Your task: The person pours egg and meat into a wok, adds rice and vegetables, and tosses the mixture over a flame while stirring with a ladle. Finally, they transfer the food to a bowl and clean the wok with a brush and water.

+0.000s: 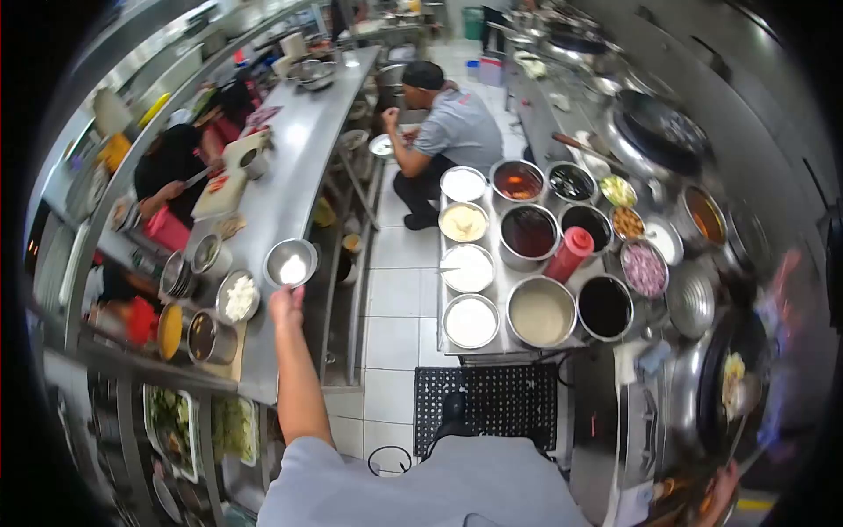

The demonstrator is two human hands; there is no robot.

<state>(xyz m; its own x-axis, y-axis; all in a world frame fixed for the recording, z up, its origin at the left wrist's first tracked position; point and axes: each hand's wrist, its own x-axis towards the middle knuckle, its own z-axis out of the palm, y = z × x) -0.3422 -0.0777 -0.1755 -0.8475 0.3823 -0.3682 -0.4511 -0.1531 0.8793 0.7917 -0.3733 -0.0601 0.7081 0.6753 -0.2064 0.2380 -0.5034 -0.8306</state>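
Observation:
My left hand [286, 306] reaches out over the steel counter at left, closed on the near rim of a metal bowl [278, 261]. A bright white patch shows inside that bowl. Close by stands another bowl [238, 297] with white pieces in it. At the lower right, my right hand [722, 488] is wrapped round the long handle of a ladle [745, 397]. The ladle's head rests in a dark wok [713, 386] with some pale yellow food. Blue and orange flames flare beside the wok.
Sauce pots [540, 312] and a red squeeze bottle [575, 249] crowd the station before me. A person in grey [461, 127] crouches in the aisle. Across the left counter [303, 132], another person [171, 162] cuts food on a board. A black rubber mat [509, 395] lies underfoot.

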